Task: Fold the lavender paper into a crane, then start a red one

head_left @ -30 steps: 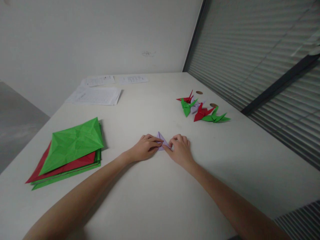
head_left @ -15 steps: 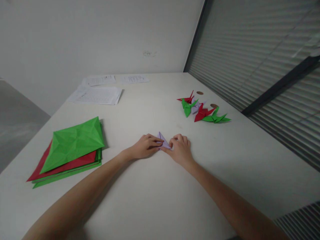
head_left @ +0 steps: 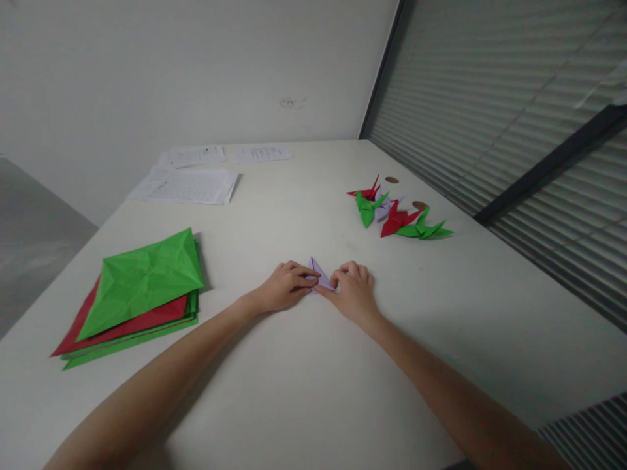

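A small piece of folded lilac origami paper (head_left: 324, 279) lies on the white table between my hands, one point facing away from me. My left hand (head_left: 288, 284) grips its left side, the fingers closed together and pressing the paper down. At the lower right corner, my right hand (head_left: 353, 290) pinches the paper between thumb and curled fingers. The fingertips cover part of the folds.
A stack of creased green and red paper sheets (head_left: 142, 281) sits at the left. Several folded paper cranes (head_left: 399, 220) in red, green and lilac cluster at the right, near two round brown spots. Printed sheets (head_left: 191, 186) lie at the back left. Window blinds (head_left: 490, 98) line the right edge.
Almost nothing differs. My right thumb and fingertips have shifted very slightly at the paper's corner, and my left hand stays in place on the paper.
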`<state>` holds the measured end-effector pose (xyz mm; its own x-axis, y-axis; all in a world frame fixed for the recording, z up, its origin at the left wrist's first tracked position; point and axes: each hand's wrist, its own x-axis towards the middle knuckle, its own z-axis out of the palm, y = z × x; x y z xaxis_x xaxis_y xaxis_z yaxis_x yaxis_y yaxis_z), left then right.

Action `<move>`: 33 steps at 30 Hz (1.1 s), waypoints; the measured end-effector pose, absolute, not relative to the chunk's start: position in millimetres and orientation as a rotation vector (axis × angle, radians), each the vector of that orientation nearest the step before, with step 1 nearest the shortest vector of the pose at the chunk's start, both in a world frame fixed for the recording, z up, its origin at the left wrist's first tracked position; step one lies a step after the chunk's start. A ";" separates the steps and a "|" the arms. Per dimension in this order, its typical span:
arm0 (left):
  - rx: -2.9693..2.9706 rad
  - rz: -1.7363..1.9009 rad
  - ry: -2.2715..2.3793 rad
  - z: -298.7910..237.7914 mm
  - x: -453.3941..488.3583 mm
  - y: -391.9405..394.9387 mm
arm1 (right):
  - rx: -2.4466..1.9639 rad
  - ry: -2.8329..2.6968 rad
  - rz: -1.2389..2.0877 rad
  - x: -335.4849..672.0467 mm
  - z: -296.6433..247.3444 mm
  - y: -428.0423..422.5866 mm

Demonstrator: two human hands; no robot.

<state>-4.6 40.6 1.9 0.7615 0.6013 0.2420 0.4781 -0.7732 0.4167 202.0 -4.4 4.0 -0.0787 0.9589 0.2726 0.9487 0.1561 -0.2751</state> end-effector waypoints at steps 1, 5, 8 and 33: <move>2.629 0.527 0.829 1.7 -4.6 40.9 | -1.819 -2.057 0.038 202.4 4.2 -4.1; 2.644 0.513 0.826 2.4 -5.1 41.1 | -1.847 -2.045 0.057 209.3 4.0 -1.3; 2.646 0.488 0.832 2.9 -5.7 40.7 | -1.879 -2.031 0.069 216.7 3.5 0.9; 2.633 0.497 0.825 4.5 -6.0 36.9 | -1.741 -2.082 0.030 220.1 -4.6 1.1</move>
